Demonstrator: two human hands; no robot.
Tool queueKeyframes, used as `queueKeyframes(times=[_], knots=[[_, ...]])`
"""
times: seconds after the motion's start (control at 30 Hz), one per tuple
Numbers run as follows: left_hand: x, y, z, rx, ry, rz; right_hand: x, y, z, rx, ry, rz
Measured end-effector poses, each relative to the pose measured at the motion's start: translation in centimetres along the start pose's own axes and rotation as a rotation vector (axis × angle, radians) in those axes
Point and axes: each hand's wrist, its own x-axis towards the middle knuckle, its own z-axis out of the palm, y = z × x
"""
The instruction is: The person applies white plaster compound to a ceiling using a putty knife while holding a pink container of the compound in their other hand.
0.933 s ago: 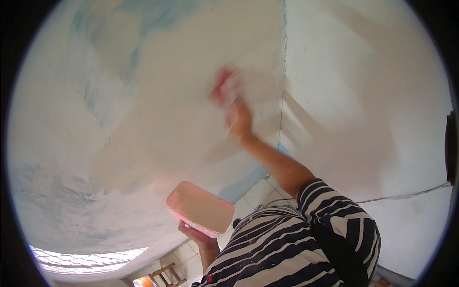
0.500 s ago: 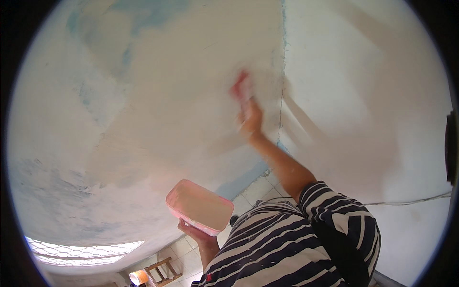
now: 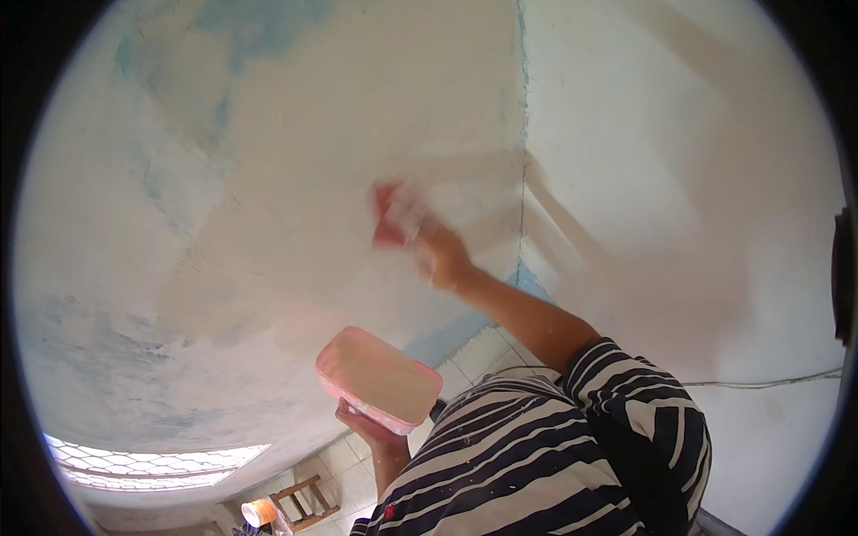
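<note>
My right hand [image 3: 444, 255] is closed around a red putty scraper [image 3: 386, 214], smeared by motion, against the wall [image 3: 304, 152]. Whether its edge touches the surface is hard to tell. Beige, still-patchy coating covers much of this wall, with blue and grey areas showing through. Lower down, my left hand [image 3: 368, 427] grips a pink rectangular tub [image 3: 332, 386] from below, fingers at its near side. Smooth beige putty [image 3: 380, 380] fills the tub, which tilts slightly.
A white side wall [image 3: 626, 196] meets the coated wall at a corner on the right. A cable [image 3: 760, 384] runs along it. At lower left are a lattice window [image 3: 152, 466], a wooden stool [image 3: 306, 502] and an orange-and-white bucket [image 3: 258, 512] on the tiled floor [image 3: 344, 454].
My right hand has swept the scraper left and downward across the wall, away from the corner. The tub in my left hand has barely shifted.
</note>
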Motion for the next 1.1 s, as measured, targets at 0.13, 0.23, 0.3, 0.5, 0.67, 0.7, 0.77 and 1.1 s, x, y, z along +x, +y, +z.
queueKeyframes(times=[0.13, 0.23, 0.3, 0.5, 0.67, 0.7, 0.77, 1.1], knots=[[-0.3, 0.2, 0.4, -0.003, 0.029, 0.027, 0.8, -0.2, -3.0, 0.382, -0.156, 0.143], [0.1, -0.4, -0.3, 0.009, 0.058, 0.054, 4.4, 6.0, -7.1, 0.575, 0.482, 0.578], [0.1, -0.9, -0.3, 0.044, 0.061, 0.061, 5.0, 7.8, -6.3, 0.064, 0.600, 0.487], [-0.6, 0.1, 1.0, -0.002, 0.099, 0.096, 3.0, -3.9, 0.6, 0.161, -0.222, -0.309], [-1.0, -0.1, 0.9, -0.073, 0.126, 0.134, 8.9, 3.4, -6.3, 0.519, 0.582, 0.208], [-1.0, -0.4, 0.6, -0.078, 0.132, 0.129, 8.9, 4.2, -6.2, 0.466, 0.693, 0.279], [-0.5, -0.8, 0.5, -0.055, 0.041, 0.099, 8.1, 5.5, -4.5, 0.156, 0.572, 0.363], [-0.3, -0.3, -0.3, 0.002, 0.131, 0.106, 6.9, 1.6, -3.5, 0.771, 0.438, 0.435]])
